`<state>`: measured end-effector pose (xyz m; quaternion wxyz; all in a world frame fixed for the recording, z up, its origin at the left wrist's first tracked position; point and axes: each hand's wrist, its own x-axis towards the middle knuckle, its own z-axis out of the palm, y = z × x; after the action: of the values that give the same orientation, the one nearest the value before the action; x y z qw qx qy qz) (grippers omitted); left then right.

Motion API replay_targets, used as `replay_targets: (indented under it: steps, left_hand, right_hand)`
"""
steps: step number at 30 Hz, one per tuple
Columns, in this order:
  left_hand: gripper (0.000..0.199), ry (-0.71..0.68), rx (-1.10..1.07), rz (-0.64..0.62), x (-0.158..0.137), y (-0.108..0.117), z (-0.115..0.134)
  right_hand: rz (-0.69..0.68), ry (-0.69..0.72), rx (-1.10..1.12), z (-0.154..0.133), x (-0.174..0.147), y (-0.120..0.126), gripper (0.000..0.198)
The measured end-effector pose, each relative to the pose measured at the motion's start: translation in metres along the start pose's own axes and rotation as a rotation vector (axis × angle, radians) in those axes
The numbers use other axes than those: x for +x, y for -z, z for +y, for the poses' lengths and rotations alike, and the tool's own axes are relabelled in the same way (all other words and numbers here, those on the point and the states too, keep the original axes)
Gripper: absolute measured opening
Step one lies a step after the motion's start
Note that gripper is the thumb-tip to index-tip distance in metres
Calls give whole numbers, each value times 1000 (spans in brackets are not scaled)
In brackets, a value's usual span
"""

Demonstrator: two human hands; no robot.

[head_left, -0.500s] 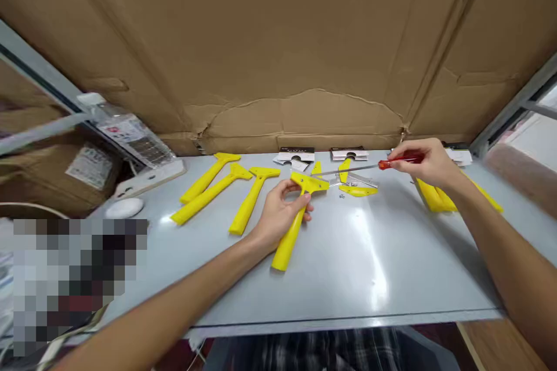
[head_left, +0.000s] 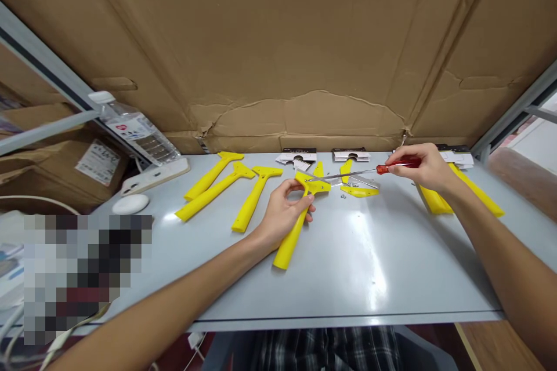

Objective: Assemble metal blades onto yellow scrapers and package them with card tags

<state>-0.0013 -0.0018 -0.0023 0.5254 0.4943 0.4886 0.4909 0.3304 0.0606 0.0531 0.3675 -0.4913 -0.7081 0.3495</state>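
Note:
My left hand (head_left: 285,210) is closed round the neck of a yellow scraper (head_left: 290,243), its wide head facing up and its handle slanting toward the table's front edge. In my right hand (head_left: 421,167) is a screwdriver (head_left: 400,167) with a red handle, held by the fingers from above. The long metal shaft points left, and its tip is at the scraper head, by a small screw or hole. Just behind lie yellow cover pieces (head_left: 359,191), thin metal strips (head_left: 365,181) and a few tiny screws (head_left: 343,196).
Several yellow scraper handles (head_left: 250,203) lie to the left, more yellow handles (head_left: 435,198) to the right under my forearm. White-and-black cards (head_left: 350,155) stand along the cardboard wall (head_left: 304,40). A plastic bottle (head_left: 141,130), a power strip (head_left: 156,177) and a white mouse (head_left: 130,204) are at left.
The screwdriver's tip has moved left and down onto the scraper head, with my right hand slightly lower. My left hand keeps its hold on the scraper; the view has shifted a little.

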Motion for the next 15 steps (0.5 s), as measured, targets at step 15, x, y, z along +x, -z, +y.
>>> replay_targets:
  steps: [15]
  left_hand:
    - [39, 17, 5, -1, -3, -2, 5]
  right_hand:
    - [4, 1, 0, -3, -1, -1, 36]
